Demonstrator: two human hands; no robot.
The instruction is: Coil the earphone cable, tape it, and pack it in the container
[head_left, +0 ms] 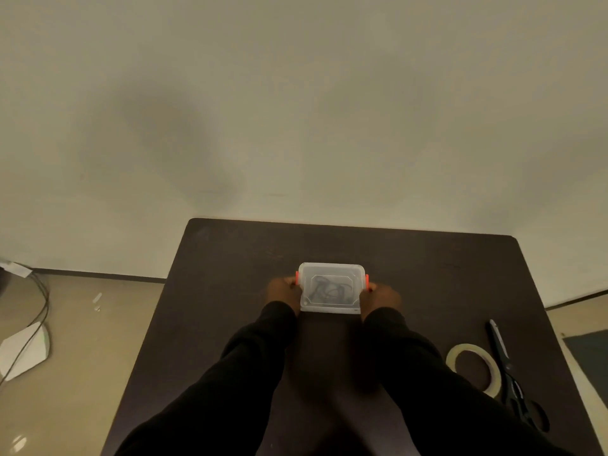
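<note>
Earphone cable (330, 290) blurs under the lidded container (331, 287); both hands' fingers grip its sides.

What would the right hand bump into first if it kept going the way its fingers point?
The right hand points inward at the orange clip on the side of the clear container. It would probably meet that clip first; its fingertips already look on or right beside it.

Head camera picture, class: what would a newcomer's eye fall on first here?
First, the clear container with orange latches at the middle of the dark table, lid on, a dark cable showing through it. The left hand and right hand press against its two ends. Next, at the table's right edge, a tape roll lies beside black scissors.
</note>
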